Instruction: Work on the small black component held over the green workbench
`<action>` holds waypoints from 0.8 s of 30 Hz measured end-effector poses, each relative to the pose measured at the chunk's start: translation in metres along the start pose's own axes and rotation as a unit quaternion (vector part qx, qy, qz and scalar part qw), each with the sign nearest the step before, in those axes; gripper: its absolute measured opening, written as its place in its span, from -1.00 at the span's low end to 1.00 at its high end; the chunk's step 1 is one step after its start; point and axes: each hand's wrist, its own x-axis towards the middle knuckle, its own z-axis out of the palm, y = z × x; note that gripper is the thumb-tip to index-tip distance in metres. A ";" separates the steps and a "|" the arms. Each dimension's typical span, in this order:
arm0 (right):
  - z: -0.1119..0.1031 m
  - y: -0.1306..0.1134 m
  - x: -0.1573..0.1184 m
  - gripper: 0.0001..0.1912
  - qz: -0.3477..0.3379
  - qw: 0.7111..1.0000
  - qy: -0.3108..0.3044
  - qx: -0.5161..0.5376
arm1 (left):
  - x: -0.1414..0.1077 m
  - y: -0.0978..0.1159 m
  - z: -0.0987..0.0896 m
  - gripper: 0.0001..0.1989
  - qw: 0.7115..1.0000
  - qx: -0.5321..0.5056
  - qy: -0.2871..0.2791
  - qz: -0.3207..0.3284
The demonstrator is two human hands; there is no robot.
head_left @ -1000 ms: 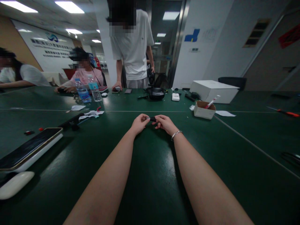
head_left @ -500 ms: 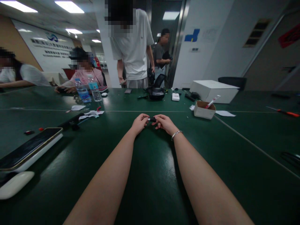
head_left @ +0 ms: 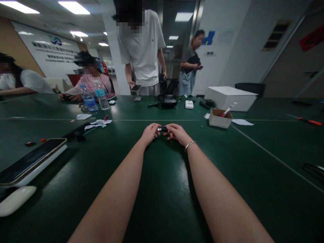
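Both my hands meet over the green table (head_left: 162,175), around a small black and silver cylinder (head_left: 162,129) that lies level between them. The fingers of my left hand (head_left: 151,133) are closed on its silver end. My right hand (head_left: 177,133), with a silver bracelet at the wrist, pinches the black end. Fingertips cover both ends of the cylinder, so its full shape is hidden.
At left are a phone (head_left: 32,158) on a white box, a white mouse (head_left: 17,200), paper scraps (head_left: 97,125) and two bottles (head_left: 101,96). A small carton (head_left: 220,118) and a white box (head_left: 231,98) stand at right. People are across the table.
More of the cylinder's silver part shows between my hands, which have hardly moved. A person in the background has walked to the right. The standing person's phone has tilted.
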 end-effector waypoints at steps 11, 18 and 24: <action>0.000 0.000 0.000 -0.91 -0.002 1.000 -0.003 0.002 | -0.001 0.002 0.000 -0.76 1.000 0.003 0.007 0.005; -0.001 0.002 0.001 -0.93 -0.006 1.000 -0.006 0.003 | -0.001 0.002 0.001 -0.77 1.000 -0.008 0.003 -0.003; -0.001 0.001 0.001 -0.92 -0.004 1.000 -0.005 0.003 | 0.001 -0.002 0.000 -0.77 1.000 0.003 0.002 0.001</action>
